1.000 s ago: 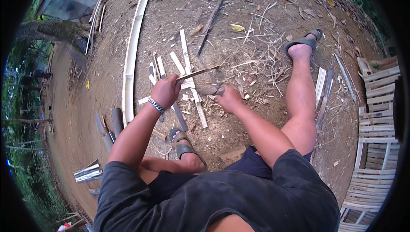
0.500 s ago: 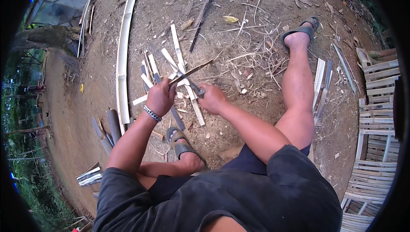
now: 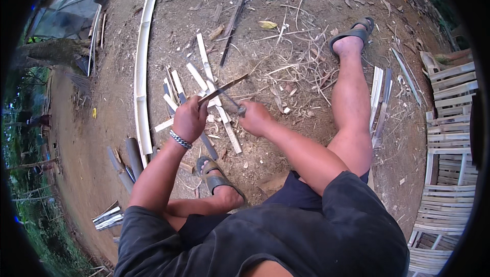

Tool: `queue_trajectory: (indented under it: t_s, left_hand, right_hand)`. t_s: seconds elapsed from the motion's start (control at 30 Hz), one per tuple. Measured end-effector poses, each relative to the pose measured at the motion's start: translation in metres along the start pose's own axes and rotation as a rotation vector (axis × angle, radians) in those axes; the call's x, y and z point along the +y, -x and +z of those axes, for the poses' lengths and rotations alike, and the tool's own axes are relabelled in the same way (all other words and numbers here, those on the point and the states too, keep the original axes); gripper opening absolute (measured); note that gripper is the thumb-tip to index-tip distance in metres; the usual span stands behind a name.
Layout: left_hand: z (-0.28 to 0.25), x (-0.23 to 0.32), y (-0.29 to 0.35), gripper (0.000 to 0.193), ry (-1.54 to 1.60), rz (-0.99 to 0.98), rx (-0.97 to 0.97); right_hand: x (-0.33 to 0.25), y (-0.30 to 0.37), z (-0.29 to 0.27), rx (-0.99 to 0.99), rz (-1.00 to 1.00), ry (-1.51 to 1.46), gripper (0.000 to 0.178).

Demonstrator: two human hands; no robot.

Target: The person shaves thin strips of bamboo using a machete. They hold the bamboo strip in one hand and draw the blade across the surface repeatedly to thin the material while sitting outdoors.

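My left hand, with a chain bracelet at the wrist, is closed round one end of a narrow brown bamboo strip that slants up to the right. In my right hand is the handle of a knife, its thin blade pointing up and left toward the strip. Blade and strip cross in the picture; whether they touch I cannot tell. Below them on the ground lie several pale split bamboo pieces, crossing one another between my feet.
A long split bamboo half lies to the left. Dark bamboo lengths and a small bundle of strips are near my left elbow. Curled shavings litter the ground ahead. Slatted bamboo panels stand along the right side.
The ground has shifted slightly left in the picture as the view turned. Both hands keep their hold, and the knife blade shows more plainly against the strip.
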State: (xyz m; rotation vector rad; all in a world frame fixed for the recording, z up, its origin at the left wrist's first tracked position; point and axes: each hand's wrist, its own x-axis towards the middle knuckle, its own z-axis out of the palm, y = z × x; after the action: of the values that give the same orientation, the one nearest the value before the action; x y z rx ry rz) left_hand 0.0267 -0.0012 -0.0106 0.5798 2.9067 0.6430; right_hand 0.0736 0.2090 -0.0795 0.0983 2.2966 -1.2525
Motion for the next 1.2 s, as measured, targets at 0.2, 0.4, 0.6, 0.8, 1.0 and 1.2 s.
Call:
queue_trajectory:
  t_s: [0.2, 0.4, 0.6, 0.8, 1.0, 1.2]
  left_hand:
    - [0.002, -0.006, -0.007, 0.018, -0.035, 0.097, 0.109]
    - [-0.001, -0.008, -0.018, 0.019, 0.0, -0.08, 0.045]
    - [-0.008, -0.01, -0.02, 0.02, 0.119, -0.138, 0.027]
    - [-0.009, -0.01, -0.025, 0.023, 0.16, -0.151, 0.06]
    - [-0.021, -0.012, -0.032, 0.019, 0.069, -0.068, -0.019]
    - [-0.025, -0.017, -0.024, 0.012, -0.185, 0.262, -0.082]
  right_hand:
    - [0.072, -0.041, -0.003, 0.048, 0.067, -0.018, 0.031]
    - [0.104, -0.059, 0.019, 0.025, 0.256, 0.061, 0.032]
    - [0.067, -0.037, 0.008, 0.024, 0.164, -0.033, 0.03]
    - [0.122, -0.064, 0.006, 0.062, 0.197, 0.13, 0.024]
    - [0.015, -0.017, -0.017, -0.078, 0.138, -0.08, 0.032]
    - [0.014, -0.013, -0.02, -0.14, 0.106, -0.022, 0.03]
